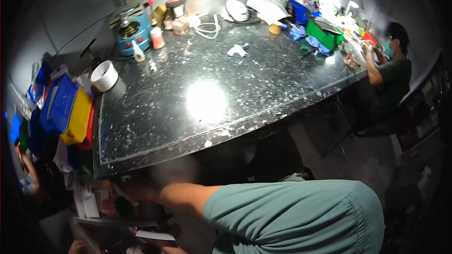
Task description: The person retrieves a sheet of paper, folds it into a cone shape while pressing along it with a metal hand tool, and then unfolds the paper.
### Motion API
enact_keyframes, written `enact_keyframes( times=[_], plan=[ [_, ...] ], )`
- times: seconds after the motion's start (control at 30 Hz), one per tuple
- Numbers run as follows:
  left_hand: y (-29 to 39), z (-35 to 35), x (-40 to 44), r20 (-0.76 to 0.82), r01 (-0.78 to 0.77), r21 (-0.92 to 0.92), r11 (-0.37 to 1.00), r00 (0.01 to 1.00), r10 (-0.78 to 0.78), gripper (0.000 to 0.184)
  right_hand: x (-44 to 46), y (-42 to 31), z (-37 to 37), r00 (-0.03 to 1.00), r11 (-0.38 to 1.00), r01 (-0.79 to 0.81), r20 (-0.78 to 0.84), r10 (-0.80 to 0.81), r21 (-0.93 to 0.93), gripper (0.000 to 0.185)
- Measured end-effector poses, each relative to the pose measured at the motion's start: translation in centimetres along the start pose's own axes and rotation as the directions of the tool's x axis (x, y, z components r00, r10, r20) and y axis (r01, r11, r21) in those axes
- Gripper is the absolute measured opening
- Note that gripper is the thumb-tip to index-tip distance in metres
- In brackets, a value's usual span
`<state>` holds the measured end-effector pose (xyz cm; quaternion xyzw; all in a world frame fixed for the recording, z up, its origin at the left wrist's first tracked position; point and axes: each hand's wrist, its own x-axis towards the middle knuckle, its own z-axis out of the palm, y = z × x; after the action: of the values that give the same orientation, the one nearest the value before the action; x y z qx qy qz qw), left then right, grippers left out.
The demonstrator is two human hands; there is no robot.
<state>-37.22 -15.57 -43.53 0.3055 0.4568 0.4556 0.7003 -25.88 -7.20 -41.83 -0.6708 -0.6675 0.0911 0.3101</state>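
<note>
My right arm, in a loose grey-green sleeve, stretches left below the table's front edge. My right hand (139, 191) is dark and smeared by motion, so its fingers cannot be made out. It is near a dark green round thing (123, 205) and white upright pieces (86, 202). At the bottom edge, part of a forearm and hand, seemingly my left hand (173, 231), shows beside a flat white piece (154, 235). Its fingers are mostly hidden in shadow, and whether they grip the piece is unclear. Another bit of a hand (77, 246) appears at bottom left; whose it is, I cannot tell.
The black speckled table (155, 127) bears a blue machine (133, 40), a white tub (104, 76), a white-and-blue piece (238, 50) and a green bin (324, 35). Stacked bins (76, 115) stand left. A co-worker (394, 73) works at the right; another person's arm (30, 169) shows far left.
</note>
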Motion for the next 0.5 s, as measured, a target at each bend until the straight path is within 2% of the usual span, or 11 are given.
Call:
enact_keyframes(
  times=[0.07,0.1,0.13,0.17,0.23,0.3,0.33,0.4,0.43,0.47,0.5],
  plan=[
    [-0.1,1.4,1.2,-0.015,-0.012,0.082,0.997,1.000,0.014,0.057,-0.6,0.9,-0.5,0.927,0.974,0.086,-0.342,-0.156,-0.210,0.056],
    [-0.2,1.9,1.7,-0.028,-0.022,0.124,0.992,0.999,0.026,0.057,-0.7,0.9,-1.6,0.972,0.992,0.064,-0.234,-0.038,0.105,0.058],
    [-0.4,2.5,2.2,-0.034,-0.028,0.160,0.987,0.999,0.034,0.057,-0.6,0.7,-3.4,0.995,0.912,-0.001,-0.088,0.041,0.410,0.059],
    [-0.7,2.8,2.4,-0.034,-0.028,0.187,0.982,0.999,0.035,0.057,-0.7,0.2,-5.0,0.995,0.739,-0.103,0.075,0.071,0.666,0.061],
    [-1.0,3.6,3.1,-0.037,-0.030,0.236,0.971,0.999,0.039,0.057,-2.9,-1.4,-5.9,0.992,0.834,0.053,-0.127,0.021,0.550,0.057],
    [-1.3,4.4,4.2,-0.038,-0.036,0.276,0.960,0.998,0.049,0.057,-7.5,-2.2,-8.6,0.938,0.932,0.296,-0.246,-0.244,0.207,0.055],
    [-1.4,4.7,4.7,-0.043,-0.036,0.302,0.953,0.998,0.052,0.057,-10.5,-2.5,-14.7,0.939,0.863,0.340,-0.077,-0.336,0.373,0.059],
    [-1.4,5.6,6.1,-0.055,-0.051,0.355,0.933,0.996,0.076,0.057,-15.8,-1.0,-28.6,0.781,0.671,0.609,-0.173,-0.601,0.423,0.048],
    [-1.3,5.7,6.5,-0.064,-0.065,0.367,0.928,0.993,0.095,0.057,-17.5,0.4,-35.0,0.786,0.713,0.618,-0.264,-0.559,0.331,0.035],
    [-1.2,5.8,6.8,-0.077,-0.070,0.388,0.919,0.991,0.108,0.057,-18.8,2.4,-41.2,0.840,0.841,0.508,-0.321,-0.437,0.185,0.033],
    [-1.0,5.6,7.2,-0.079,-0.081,0.411,0.908,0.989,0.124,0.057,-20.3,5.1,-46.9,0.888,0.965,0.263,-0.389,-0.246,-0.012,0.031]
  ],
)
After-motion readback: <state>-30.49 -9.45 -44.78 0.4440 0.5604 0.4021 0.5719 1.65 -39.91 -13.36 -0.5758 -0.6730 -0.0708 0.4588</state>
